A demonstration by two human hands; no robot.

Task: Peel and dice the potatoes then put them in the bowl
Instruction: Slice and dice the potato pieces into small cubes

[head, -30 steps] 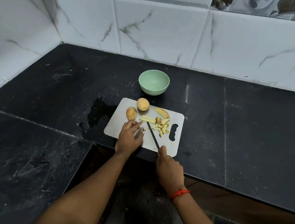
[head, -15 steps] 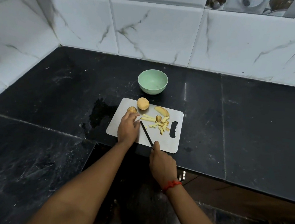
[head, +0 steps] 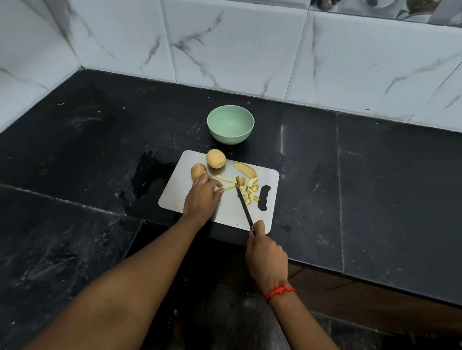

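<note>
Two hands: left hand [head: 201,198] on potato strip [head: 228,187], right hand [head: 266,257] around knife [head: 244,207].

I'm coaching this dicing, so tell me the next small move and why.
Probably swing the knife left and cut across the strip. The left hand holds that strip down on the board. The blade, held by the right hand, sits just right of it beside the diced pieces. The bowl holds nothing yet, so more dicing likely comes before any transfer.
</note>
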